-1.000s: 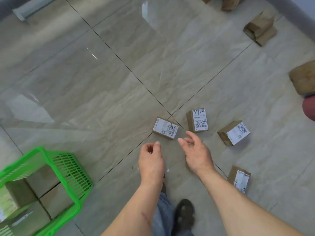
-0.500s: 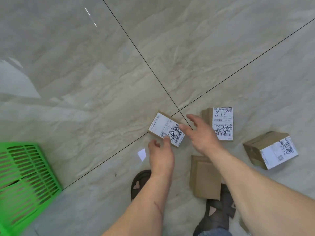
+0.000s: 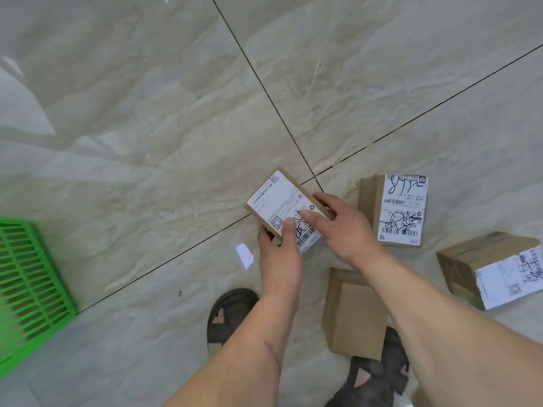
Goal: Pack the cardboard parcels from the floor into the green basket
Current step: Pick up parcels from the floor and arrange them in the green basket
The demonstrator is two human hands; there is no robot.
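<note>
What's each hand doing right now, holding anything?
Left hand: closed on the near end of the labelled parcel.
Right hand: closed on the same parcel's far side, thumb on its label.

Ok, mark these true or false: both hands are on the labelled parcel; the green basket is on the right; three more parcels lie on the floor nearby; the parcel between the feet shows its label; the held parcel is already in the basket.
1. Both hands, left hand and right hand, grip the labelled parcel: true.
2. The green basket is on the right: false, it is at the left edge.
3. Three more parcels lie nearby: true.
4. The plain parcel between the feet shows a label: false, only bare cardboard shows.
5. The held parcel is in the basket: false, it is not yet there.
</note>
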